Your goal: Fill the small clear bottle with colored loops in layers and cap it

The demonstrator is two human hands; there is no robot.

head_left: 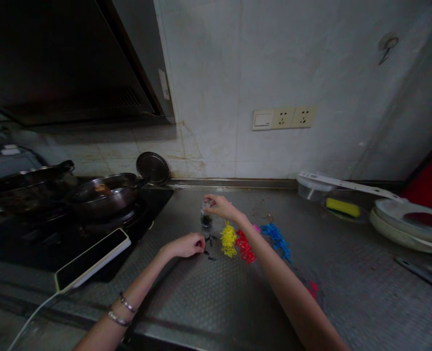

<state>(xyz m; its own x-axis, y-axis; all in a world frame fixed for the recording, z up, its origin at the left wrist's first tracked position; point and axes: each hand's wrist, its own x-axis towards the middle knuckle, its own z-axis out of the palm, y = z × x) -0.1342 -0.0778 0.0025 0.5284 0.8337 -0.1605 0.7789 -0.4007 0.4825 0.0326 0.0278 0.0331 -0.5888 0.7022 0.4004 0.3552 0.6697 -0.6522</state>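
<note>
My right hand [221, 207] grips a small clear jar [206, 219] near its top, and dark bits lie at the bottom of it. My left hand [191, 244] is closed in a pinch low over the counter, with a small black strip [207, 252] at its fingertips. Several more black strips [212, 238] are scattered just in front of the jar. To their right are loose piles of thin curly pieces: yellow [229, 239], red [245, 247] and blue [277, 239]. A bit of pink [256, 228] shows beside my right forearm, which partly covers the red pile.
A phone-like device [93, 261] with a white cable lies at the stove's edge. Pans [108, 197] stand on the stove [157, 200], and a round metal lid [153, 168] leans on the wall. At right are a yellow sponge [343, 207], stacked dishes [405, 234] and a knife-like tool [422, 275].
</note>
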